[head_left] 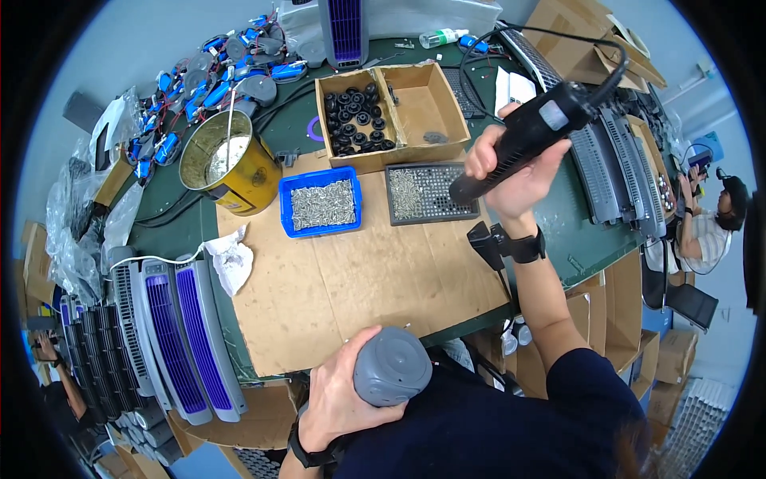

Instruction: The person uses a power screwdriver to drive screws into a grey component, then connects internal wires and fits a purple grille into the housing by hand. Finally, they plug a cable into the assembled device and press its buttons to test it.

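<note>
Gray cylinder (392, 369) in left hand (339, 395), black corded tool (527, 136) in right hand (520, 190)

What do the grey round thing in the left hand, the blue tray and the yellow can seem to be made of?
Grey round thing: probably matte moulded plastic, judging by its even colour and softly rounded edges.
Blue tray: likely smooth plastic, with uniform bright colour and rounded corners.
Yellow can: perhaps painted metal, given its thin rim and stained inside.
</note>
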Demonstrator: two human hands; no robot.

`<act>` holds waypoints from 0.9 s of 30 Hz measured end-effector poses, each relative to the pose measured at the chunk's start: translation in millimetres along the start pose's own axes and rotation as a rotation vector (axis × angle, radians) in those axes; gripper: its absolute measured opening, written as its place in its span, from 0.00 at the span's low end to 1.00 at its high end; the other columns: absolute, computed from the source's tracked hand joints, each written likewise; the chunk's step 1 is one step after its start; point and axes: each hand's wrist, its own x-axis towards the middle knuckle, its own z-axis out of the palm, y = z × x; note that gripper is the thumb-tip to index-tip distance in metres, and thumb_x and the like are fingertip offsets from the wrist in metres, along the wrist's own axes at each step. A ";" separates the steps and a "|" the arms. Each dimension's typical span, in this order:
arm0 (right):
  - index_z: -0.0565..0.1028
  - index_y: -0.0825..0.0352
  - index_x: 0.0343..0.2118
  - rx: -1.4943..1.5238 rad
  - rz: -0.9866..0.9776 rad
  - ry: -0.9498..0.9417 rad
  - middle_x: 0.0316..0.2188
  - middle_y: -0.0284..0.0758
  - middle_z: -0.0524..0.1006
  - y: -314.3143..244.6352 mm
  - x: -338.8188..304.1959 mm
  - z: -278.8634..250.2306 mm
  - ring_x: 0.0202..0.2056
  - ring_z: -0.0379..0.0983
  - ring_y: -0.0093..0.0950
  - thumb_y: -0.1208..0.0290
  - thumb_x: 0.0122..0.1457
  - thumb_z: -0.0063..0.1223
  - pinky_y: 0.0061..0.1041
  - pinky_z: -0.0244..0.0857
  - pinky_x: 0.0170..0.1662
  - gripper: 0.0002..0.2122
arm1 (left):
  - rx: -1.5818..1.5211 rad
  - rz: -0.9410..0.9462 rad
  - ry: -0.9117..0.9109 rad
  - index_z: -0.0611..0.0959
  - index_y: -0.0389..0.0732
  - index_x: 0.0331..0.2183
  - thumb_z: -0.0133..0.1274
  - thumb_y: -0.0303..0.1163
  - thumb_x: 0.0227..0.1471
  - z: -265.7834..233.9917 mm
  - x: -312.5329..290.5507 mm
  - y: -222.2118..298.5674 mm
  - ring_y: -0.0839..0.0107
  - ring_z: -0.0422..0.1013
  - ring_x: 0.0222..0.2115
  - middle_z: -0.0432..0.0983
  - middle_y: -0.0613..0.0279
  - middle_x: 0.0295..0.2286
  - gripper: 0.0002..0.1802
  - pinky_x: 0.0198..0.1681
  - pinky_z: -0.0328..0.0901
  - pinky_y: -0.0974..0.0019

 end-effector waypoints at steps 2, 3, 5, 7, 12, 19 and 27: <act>0.62 0.64 0.48 0.008 0.022 0.011 0.15 0.32 0.64 6.1 -1.2 -1.3 0.16 0.59 0.24 0.25 0.56 0.23 0.25 0.56 0.22 0.40 | -0.001 0.006 0.001 0.70 0.37 0.52 0.72 0.35 0.25 0.6 -0.4 -1.9 0.52 0.78 0.38 0.79 0.47 0.39 0.48 0.42 0.73 0.57; 0.62 0.64 0.48 0.011 0.024 0.007 0.15 0.32 0.64 8.2 -1.7 -1.0 0.16 0.59 0.24 0.25 0.56 0.23 0.25 0.56 0.22 0.40 | -0.003 0.009 -0.002 0.70 0.37 0.52 0.72 0.35 0.25 0.7 -1.0 -2.7 0.52 0.78 0.38 0.79 0.47 0.39 0.49 0.42 0.73 0.58; 0.62 0.65 0.47 -0.022 0.035 0.007 0.15 0.32 0.64 10.7 -2.4 -0.9 0.16 0.59 0.23 0.26 0.56 0.23 0.25 0.56 0.22 0.40 | -0.003 -0.002 -0.009 0.70 0.37 0.53 0.72 0.35 0.25 -0.3 -1.2 -2.3 0.52 0.78 0.38 0.79 0.47 0.39 0.49 0.42 0.73 0.58; 0.62 0.65 0.47 -0.048 0.037 0.003 0.15 0.32 0.64 12.0 -2.4 1.3 0.16 0.59 0.23 0.26 0.56 0.23 0.25 0.56 0.22 0.40 | -0.005 -0.011 -0.020 0.70 0.37 0.53 0.72 0.35 0.25 -0.6 -1.0 -2.4 0.52 0.78 0.37 0.79 0.47 0.39 0.49 0.42 0.73 0.58; 0.62 0.66 0.46 -0.027 0.041 -0.010 0.14 0.32 0.64 15.3 -1.4 0.7 0.16 0.60 0.23 0.26 0.57 0.23 0.24 0.57 0.22 0.40 | 0.000 0.004 -0.004 0.70 0.37 0.53 0.72 0.35 0.25 0.5 0.6 -2.6 0.52 0.78 0.38 0.79 0.47 0.39 0.49 0.42 0.73 0.58; 0.61 0.67 0.46 -0.076 0.043 -0.115 0.14 0.32 0.65 14.8 -5.4 2.4 0.16 0.61 0.24 0.26 0.56 0.24 0.24 0.58 0.22 0.40 | -0.003 0.000 -0.003 0.70 0.37 0.53 0.72 0.35 0.25 -0.1 -1.3 -2.2 0.52 0.78 0.38 0.79 0.47 0.39 0.49 0.42 0.73 0.58; 0.62 0.65 0.50 0.157 -0.115 -0.133 0.16 0.30 0.64 -26.9 -1.0 13.9 0.17 0.61 0.24 0.23 0.54 0.26 0.26 0.60 0.24 0.42 | -0.020 0.001 -0.008 0.70 0.38 0.53 0.71 0.36 0.27 -2.4 -2.7 -3.7 0.51 0.78 0.39 0.79 0.48 0.39 0.47 0.41 0.73 0.58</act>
